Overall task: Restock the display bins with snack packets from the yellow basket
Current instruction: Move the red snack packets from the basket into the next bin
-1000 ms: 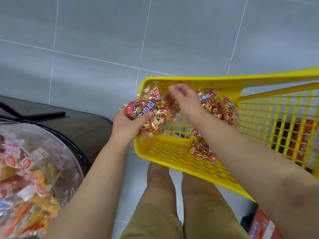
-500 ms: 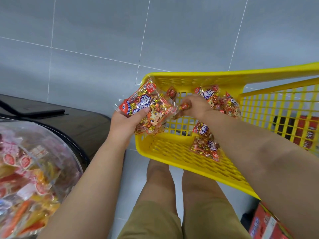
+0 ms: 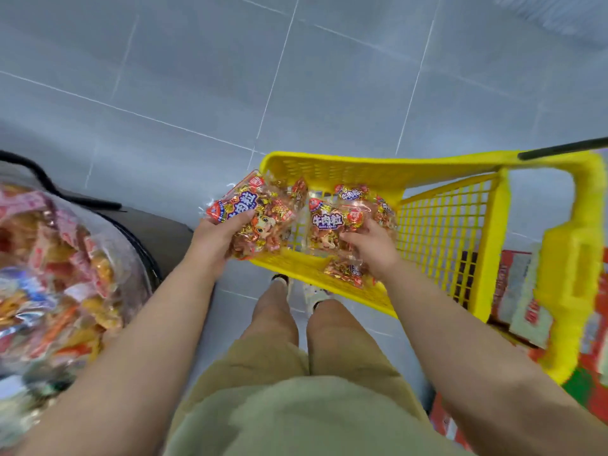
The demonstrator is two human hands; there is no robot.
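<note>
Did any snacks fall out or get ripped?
Nothing stands out. The left hand holds a packet, the right hand grips a second packet over the yellow basket, and none lies on the floor or looks torn.

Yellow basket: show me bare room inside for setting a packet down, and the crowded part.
Free: between the right hand and the grid wall of the yellow basket; also a narrow near-edge strip between the packet in the left hand and the loose packet. Crowded: the far left corner, where packets pile behind the right hand's packet.
</note>
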